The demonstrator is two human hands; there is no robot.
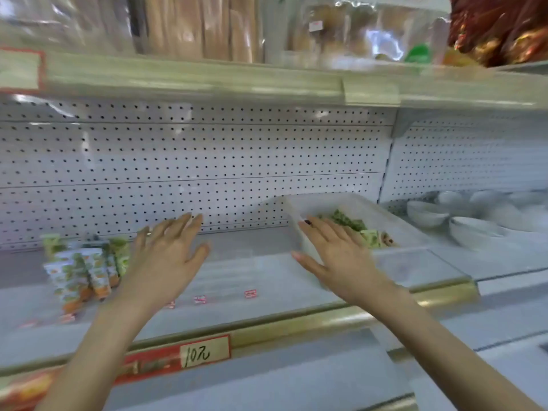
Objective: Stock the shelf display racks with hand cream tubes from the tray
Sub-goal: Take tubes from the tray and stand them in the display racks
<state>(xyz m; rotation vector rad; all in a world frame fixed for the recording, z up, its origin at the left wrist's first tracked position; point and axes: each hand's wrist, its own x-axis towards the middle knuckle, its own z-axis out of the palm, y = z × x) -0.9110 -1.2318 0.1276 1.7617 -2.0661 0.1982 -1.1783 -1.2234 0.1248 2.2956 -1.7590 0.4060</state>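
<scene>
Several green-and-orange hand cream tubes [78, 271] stand upright in a display rack at the left of the white shelf [252, 271]. A translucent white tray [355, 209] sits on the shelf to the right, with a few green tubes [367, 235] lying in it. My left hand [169, 253] hovers over the shelf just right of the racked tubes, fingers straight, holding nothing. My right hand [335, 253] reaches toward the tray's near left wall with fingers spread; whether it touches the tray is unclear. The picture is motion-blurred.
A white pegboard back panel [207, 161] runs behind the shelf. White bowls [462, 221] are stacked on the shelf section at the right. A yellow price tag [204, 353] is on the shelf's front rail. Packaged goods fill the shelf above.
</scene>
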